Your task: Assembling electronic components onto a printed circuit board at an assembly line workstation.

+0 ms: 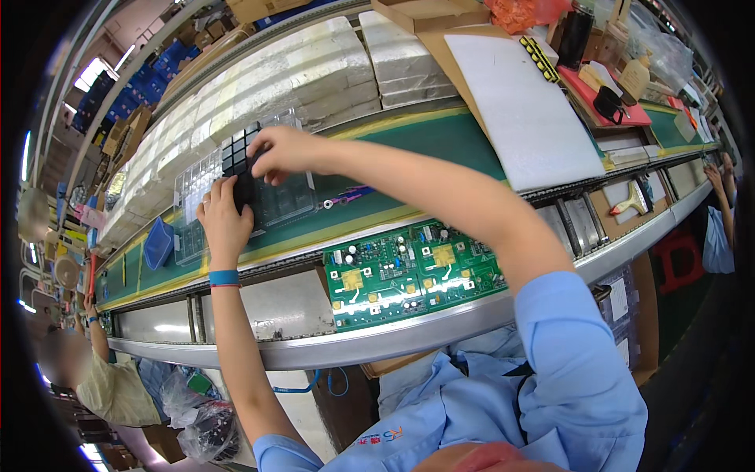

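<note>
A clear plastic compartment tray (pixel 289 197) lies on the green conveyor surface, with rows of black square-topped blocks (pixel 234 151) at its middle. My left hand (pixel 225 220) is closed around a dark block (pixel 244 191) at the near side of these rows, fingers on top and thumb at the side. Over the right edge of the rows, my right hand (pixel 289 154) is curled with its fingertips pinched against a black block; the fingers partly hide it. Closer to me, a green circuit board panel (pixel 413 275) with many small components rests across the metal rails.
White foam blocks (pixel 259 75) line the conveyor's far side. A blue bin (pixel 159 242) stands left of the tray. A white foam sheet (pixel 523 110) lies to the right, with a brush (pixel 631 200) beyond it. Other people work at both ends.
</note>
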Motion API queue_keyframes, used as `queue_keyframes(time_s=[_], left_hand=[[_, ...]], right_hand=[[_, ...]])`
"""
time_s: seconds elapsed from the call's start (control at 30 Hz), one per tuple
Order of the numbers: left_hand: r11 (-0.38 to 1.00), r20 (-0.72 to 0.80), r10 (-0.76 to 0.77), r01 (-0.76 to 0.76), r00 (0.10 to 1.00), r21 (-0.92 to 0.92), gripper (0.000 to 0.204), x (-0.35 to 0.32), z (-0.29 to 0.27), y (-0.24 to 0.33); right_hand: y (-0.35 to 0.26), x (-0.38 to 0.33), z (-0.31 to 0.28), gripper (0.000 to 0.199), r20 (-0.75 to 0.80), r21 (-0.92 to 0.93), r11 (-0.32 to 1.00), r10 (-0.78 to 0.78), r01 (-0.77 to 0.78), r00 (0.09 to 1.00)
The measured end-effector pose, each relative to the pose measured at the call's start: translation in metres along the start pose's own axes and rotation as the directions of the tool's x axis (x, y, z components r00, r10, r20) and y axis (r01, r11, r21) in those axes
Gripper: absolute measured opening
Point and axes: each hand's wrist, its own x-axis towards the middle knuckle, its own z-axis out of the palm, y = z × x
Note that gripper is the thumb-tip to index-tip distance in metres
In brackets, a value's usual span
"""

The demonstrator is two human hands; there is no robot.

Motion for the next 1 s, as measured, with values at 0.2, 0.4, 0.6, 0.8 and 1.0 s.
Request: queue_keyframes(time_s=[0.2, 0.4, 0.6, 0.8, 1.0], left_hand=[[0.996, 0.022, 0.072, -0.073, 0.997, 0.051, 0.051, 0.000, -0.009, 0.003], [0.958, 0.262, 0.134, -0.193, 0.956, 0.212, 0.060, 0.019, -0.001, -0.016], [0.819, 0.212, 0.433, -0.481, 0.876, 0.313, 0.059, 0.035, 0.003, -0.058], [0.789, 0.186, -0.329, 0.378, 0.926, -0.484, 0.057, 0.012, -0.094, 0.073], [-0.465, 0.574, -0.097, 0.473, 0.813, -0.749, 0.041, -0.042, -0.100, 0.084]], right_hand=[[-0.027, -0.139, -0.051, 0.039, -0.103, 0.440, 0.890, 0.183, -0.121, 0.978], [-0.048, -0.247, -0.056, 0.046, -0.221, 0.219, 0.953, 0.256, -0.208, 0.941], [-0.058, -0.293, -0.038, 0.043, -0.156, -0.159, 0.944, 0.264, -0.288, 0.952], [-0.039, -0.300, -0.008, 0.049, -0.027, -0.685, 0.729, -0.015, -0.008, 1.000], [-0.028, -0.310, 0.017, 0.061, 0.011, -0.846, 0.533, -0.019, 0.020, 1.000]])
